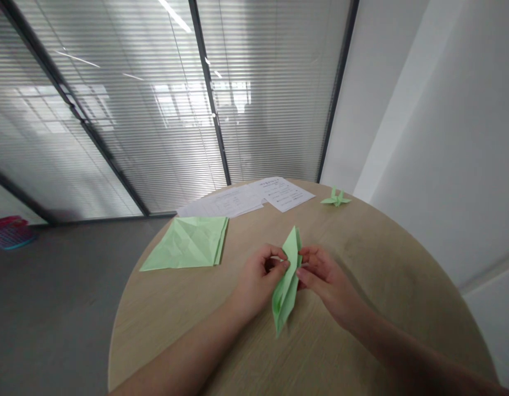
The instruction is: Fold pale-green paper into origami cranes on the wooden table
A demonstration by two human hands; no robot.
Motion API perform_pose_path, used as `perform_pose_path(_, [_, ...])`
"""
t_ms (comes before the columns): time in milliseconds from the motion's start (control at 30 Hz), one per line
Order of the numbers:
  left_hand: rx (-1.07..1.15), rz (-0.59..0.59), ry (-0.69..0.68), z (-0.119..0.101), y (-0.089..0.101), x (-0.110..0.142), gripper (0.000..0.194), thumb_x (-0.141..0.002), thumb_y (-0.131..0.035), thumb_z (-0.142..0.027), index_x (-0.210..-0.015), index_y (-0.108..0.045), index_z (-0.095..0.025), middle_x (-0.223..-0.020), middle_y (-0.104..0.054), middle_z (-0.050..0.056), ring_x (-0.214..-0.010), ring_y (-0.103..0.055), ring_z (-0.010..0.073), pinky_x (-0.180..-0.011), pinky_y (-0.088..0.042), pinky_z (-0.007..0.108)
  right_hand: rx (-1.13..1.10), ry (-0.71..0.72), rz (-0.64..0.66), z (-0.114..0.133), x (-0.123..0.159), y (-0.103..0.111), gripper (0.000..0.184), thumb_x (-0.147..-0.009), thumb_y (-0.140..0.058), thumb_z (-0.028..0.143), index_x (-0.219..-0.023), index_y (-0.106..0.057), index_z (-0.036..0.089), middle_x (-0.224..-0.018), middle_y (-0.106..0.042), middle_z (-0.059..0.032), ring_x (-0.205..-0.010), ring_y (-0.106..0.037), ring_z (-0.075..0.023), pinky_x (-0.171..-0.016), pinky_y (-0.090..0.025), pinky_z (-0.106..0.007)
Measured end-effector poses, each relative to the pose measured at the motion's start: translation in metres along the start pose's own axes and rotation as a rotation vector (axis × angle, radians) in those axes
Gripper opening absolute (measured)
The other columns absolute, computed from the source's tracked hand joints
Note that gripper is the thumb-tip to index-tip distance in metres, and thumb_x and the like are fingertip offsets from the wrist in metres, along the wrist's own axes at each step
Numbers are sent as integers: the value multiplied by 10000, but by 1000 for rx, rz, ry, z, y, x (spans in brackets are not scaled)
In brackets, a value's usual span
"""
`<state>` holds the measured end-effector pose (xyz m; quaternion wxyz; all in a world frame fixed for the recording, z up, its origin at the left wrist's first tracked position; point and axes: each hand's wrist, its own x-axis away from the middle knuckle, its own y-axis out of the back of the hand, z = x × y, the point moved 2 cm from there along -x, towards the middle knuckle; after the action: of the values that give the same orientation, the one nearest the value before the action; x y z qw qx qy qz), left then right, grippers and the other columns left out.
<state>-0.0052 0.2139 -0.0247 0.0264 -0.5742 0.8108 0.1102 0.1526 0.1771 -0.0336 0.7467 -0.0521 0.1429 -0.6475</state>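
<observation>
A folded piece of green paper (288,275), long and diamond-shaped with layered flaps, is held up just above the table between both hands. My left hand (263,275) pinches its left side, thumb on the near face. On the opposite edge, the thumb and fingers of my right hand (326,283) are closed around the paper's right side. The paper's lower end points toward me and its layers spread slightly apart there. Some fingertips are hidden behind the folds.
Larger creased green paper (192,242) lies on the left of the round wooden table (386,275). Printed white sheets (246,197) lie at the far edge, with a small green folded-paper figure (336,198) to their right. A red-and-blue basket (10,232) stands on the floor at far left.
</observation>
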Motion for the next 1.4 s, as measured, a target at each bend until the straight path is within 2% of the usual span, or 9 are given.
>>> perform_pose_path(233, [-118,154,-39,-13,3,5,327,-822,-636,-199,-1148,-614,-193,-1027,-677,77,-951,-658,206,-733,-552,297,6,-30,-60,-2,-5,4,296,-754,-752,283,-991,-584,225,-866,-708,-16,-771,-684,-197,-651,-566,-315])
perform_pose_path(333, [-246,203,-126,-21,7,6,437,-794,-635,-141,-1224,-606,-212,-1198,-666,92,-1035,-653,219,-692,-559,264,9,-16,-103,0,-7,8,262,-765,-735,284,-991,-614,226,-892,-717,-19,-786,-683,-199,-659,-553,-313])
perform_pose_path(500, [-438,201,-235,-31,12,6,436,-845,-570,-129,-1263,-631,-236,-1118,-727,65,-907,-679,189,-685,-546,262,6,-26,-127,0,-8,10,225,-775,-734,296,-956,-616,235,-871,-709,-4,-759,-671,-185,-675,-541,-319])
perform_pose_path(700, [-567,91,-258,-29,16,5,357,-907,-510,-181,-1225,-671,-206,-1005,-751,87,-794,-677,184,-663,-503,269,40,-26,-133,-3,-9,12,260,-762,-763,350,-924,-595,237,-842,-694,-9,-735,-654,-191,-656,-529,-327])
perform_pose_path(800, [-458,25,-183,-25,17,2,350,-894,-514,-189,-1210,-664,-192,-843,-724,49,-685,-629,152,-601,-457,242,52,-8,-119,-2,-9,11,250,-755,-762,332,-899,-582,235,-820,-682,-4,-717,-638,-182,-650,-520,-321])
perform_pose_path(900, [-201,-10,-42,-19,16,-2,285,-854,-567,-231,-1116,-658,-164,-608,-554,-43,-517,-477,100,-499,-351,206,62,11,-99,0,-9,10,240,-760,-751,317,-899,-574,232,-806,-679,-6,-702,-626,-175,-635,-511,-312])
perform_pose_path(1033, [151,-11,140,-11,14,-5,305,-786,-681,-324,-1032,-651,-145,-578,-427,-87,-459,-366,58,-459,-269,186,65,32,-107,2,-7,8,284,-777,-736,320,-977,-550,241,-819,-684,-11,-722,-638,-199,-640,-516,-333])
perform_pose_path(1300, [363,122,331,-3,9,-4,487,-598,-880,-358,-980,-660,-152,-757,-657,10,-627,-604,121,-591,-434,233,-45,-24,-208,4,-6,11,835,-764,-745,284,-1454,-277,327,-1027,-714,-89,-921,-686,-322,-745,-544,-454])
perform_pose_path(1400, [325,115,337,0,8,-5,433,-614,-860,-421,-879,-649,-150,-719,-642,2,-597,-570,108,-568,-400,225,-60,-46,-181,3,-5,10,900,-758,-753,291,-1498,-242,323,-1074,-714,-86,-1004,-673,-325,-819,-540,-464])
